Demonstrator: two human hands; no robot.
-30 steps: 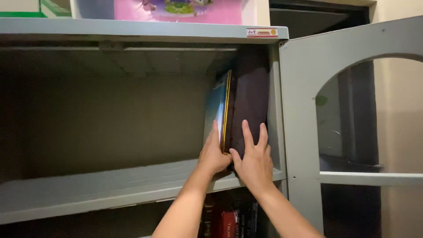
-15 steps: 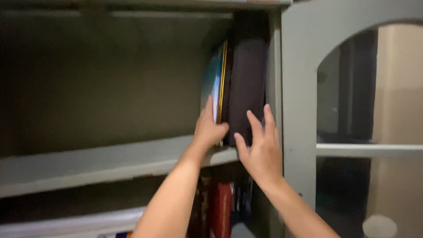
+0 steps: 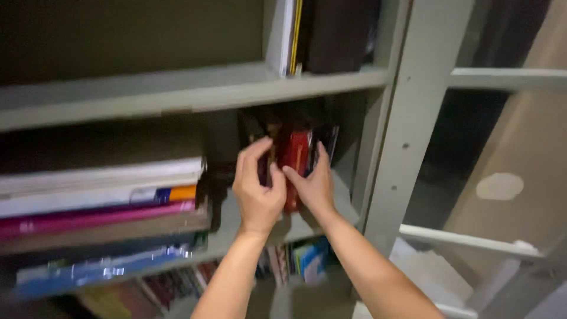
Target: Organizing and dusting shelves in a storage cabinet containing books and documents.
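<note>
Both hands have dropped from the upper shelf's dark books to the middle shelf. The left hand and right hand now clasp the red book upright at twelve o'clock.

Two bare forearms are rising from the near bottom edge of the view and converging toward the middle of the scene. The left hand is showing its back to the camera — wrist straight, fingers curled forward at the far end, thumb pointing up on its right side. The right hand is sitting just beside it on the right, the two nearly touching, its fingers reaching up and away, its thumb angling left toward the left hand. The right forearm is slanting in from the lower right — the left is coming up more steeply.
</note>
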